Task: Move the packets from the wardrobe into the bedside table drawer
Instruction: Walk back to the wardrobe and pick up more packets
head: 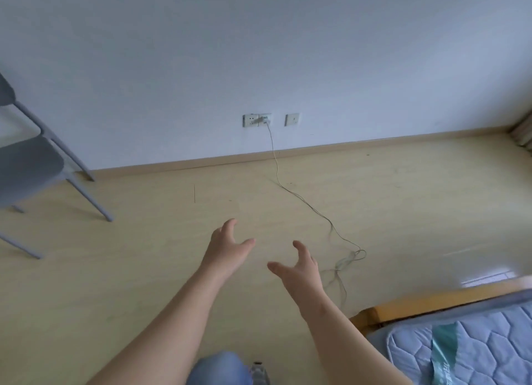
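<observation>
Knee (216, 367), then empty left hand (227, 249), right hand (299, 269); cable (316, 209), chair (31, 165), mattress (475, 341) around

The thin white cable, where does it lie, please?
In head view, the thin white cable runs from the white wall socket over the pale floor, tangling right of the right hand.

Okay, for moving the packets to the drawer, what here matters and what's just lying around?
For the job: left hand, right hand, both empty; nothing else for it shows.
Lying about: chair, cable, wall sockets, mattress, teal strip on it, unclear what.
</observation>
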A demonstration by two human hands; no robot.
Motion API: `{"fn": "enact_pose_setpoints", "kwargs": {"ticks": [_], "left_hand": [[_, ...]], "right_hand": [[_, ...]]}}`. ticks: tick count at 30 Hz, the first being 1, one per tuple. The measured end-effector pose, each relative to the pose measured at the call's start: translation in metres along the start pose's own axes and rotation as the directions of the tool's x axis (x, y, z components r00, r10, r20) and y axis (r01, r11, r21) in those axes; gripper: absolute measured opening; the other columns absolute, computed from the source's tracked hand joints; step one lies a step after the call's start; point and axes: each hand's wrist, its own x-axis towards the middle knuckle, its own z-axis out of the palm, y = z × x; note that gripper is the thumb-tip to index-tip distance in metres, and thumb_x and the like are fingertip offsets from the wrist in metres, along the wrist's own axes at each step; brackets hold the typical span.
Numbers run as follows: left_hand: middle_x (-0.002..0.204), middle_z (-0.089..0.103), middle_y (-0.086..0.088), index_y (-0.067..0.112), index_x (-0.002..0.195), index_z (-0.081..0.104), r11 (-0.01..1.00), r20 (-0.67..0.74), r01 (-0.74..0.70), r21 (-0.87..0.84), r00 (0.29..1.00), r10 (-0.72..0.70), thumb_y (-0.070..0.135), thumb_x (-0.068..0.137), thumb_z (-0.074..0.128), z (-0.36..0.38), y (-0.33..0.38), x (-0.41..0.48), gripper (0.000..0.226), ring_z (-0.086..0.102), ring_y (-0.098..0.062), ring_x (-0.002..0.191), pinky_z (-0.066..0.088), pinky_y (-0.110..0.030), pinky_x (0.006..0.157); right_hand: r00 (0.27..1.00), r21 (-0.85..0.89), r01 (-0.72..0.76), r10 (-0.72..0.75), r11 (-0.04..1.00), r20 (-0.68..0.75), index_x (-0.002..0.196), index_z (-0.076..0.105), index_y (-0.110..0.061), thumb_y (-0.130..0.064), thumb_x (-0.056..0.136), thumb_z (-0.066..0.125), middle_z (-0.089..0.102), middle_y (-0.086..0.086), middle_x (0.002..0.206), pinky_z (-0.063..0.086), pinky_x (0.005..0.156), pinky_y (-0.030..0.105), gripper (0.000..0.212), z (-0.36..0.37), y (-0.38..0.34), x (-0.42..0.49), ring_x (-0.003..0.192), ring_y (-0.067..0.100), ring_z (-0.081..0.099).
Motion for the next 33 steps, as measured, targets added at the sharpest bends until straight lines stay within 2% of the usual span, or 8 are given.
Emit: {"fn": "enact_pose_setpoints", "kwargs": {"ticks": [4,8,10,16,19,24,29,33], "left_hand": [[0.150,0.029,-0.007,0.022,0.144,0.031,0.999,0.066,-0.045,-0.021,0.997,0.047,0.032,0.090,0.057,0.009,0.047,0.079,0.061,0.036,-0.022,0.134,0.032,-0.026,0.099],[0.150,0.028,-0.004,0.025,0.143,0.031,0.992,0.158,-0.123,-0.022,0.980,0.125,0.032,0.090,0.055,0.017,0.099,0.170,0.059,0.037,-0.020,0.131,0.030,-0.022,0.088],[0.151,0.028,-0.003,0.026,0.143,0.031,0.987,0.194,-0.158,-0.007,0.968,0.156,0.033,0.090,0.055,0.016,0.128,0.212,0.059,0.036,-0.019,0.133,0.030,-0.023,0.090],[0.150,0.029,0.001,0.028,0.142,0.032,0.956,0.311,-0.284,0.071,0.917,0.249,0.033,0.091,0.054,0.032,0.215,0.306,0.056,0.035,-0.016,0.133,0.031,-0.025,0.094],[0.150,0.029,0.000,0.027,0.143,0.031,0.932,0.421,-0.341,0.120,0.868,0.264,0.033,0.091,0.055,0.070,0.255,0.341,0.057,0.034,-0.016,0.134,0.031,-0.027,0.099],[0.149,0.031,-0.004,0.026,0.142,0.033,0.890,0.550,-0.422,0.176,0.791,0.266,0.033,0.091,0.057,0.149,0.325,0.379,0.058,0.036,-0.020,0.133,0.032,-0.029,0.103],[0.150,0.030,-0.002,0.027,0.143,0.031,0.844,0.618,-0.503,0.183,0.727,0.300,0.034,0.091,0.056,0.229,0.418,0.411,0.058,0.037,-0.020,0.133,0.033,-0.031,0.103],[0.150,0.031,-0.001,0.028,0.143,0.031,0.819,0.655,-0.554,0.152,0.676,0.336,0.034,0.091,0.056,0.287,0.489,0.428,0.058,0.038,-0.020,0.133,0.036,-0.035,0.105]], "right_hand": [[0.997,0.046,-0.029,0.032,0.998,-0.065,0.146,0.027,-0.027,-0.027,0.083,0.066,0.029,0.004,0.147,0.036,0.103,0.036,0.074,-0.019,-0.035,0.071,0.132,0.023,0.036],[0.989,0.143,-0.040,0.060,0.989,-0.135,0.146,0.026,-0.024,-0.023,0.084,0.065,0.029,0.004,0.148,0.035,0.094,0.029,0.073,-0.033,-0.074,0.150,0.129,0.021,0.038],[0.983,0.192,-0.046,0.079,0.980,-0.167,0.146,0.026,-0.023,-0.021,0.084,0.065,0.028,0.003,0.148,0.033,0.090,0.026,0.073,-0.041,-0.097,0.187,0.129,0.020,0.038],[0.950,0.365,-0.050,0.158,0.930,-0.271,0.146,0.027,-0.024,-0.020,0.085,0.065,0.027,0.003,0.150,0.031,0.094,0.027,0.072,-0.078,-0.148,0.273,0.133,0.019,0.034],[0.916,0.465,-0.061,0.235,0.883,-0.326,0.145,0.028,-0.024,-0.020,0.084,0.066,0.029,0.004,0.149,0.030,0.095,0.027,0.072,-0.106,-0.150,0.308,0.135,0.018,0.032],[0.841,0.544,-0.086,0.353,0.835,-0.409,0.146,0.028,-0.019,-0.020,0.084,0.067,0.031,0.006,0.149,0.030,0.108,0.033,0.073,-0.178,-0.132,0.364,0.138,0.020,0.030],[0.811,0.611,-0.042,0.384,0.790,-0.441,0.146,0.027,-0.022,-0.023,0.084,0.067,0.027,0.006,0.151,0.031,0.104,0.032,0.074,-0.278,-0.127,0.429,0.137,0.021,0.031],[0.759,0.618,-0.008,0.407,0.786,-0.508,0.145,0.028,-0.023,-0.024,0.084,0.066,0.028,0.006,0.151,0.032,0.103,0.031,0.073,-0.358,-0.131,0.466,0.136,0.021,0.035]]}}
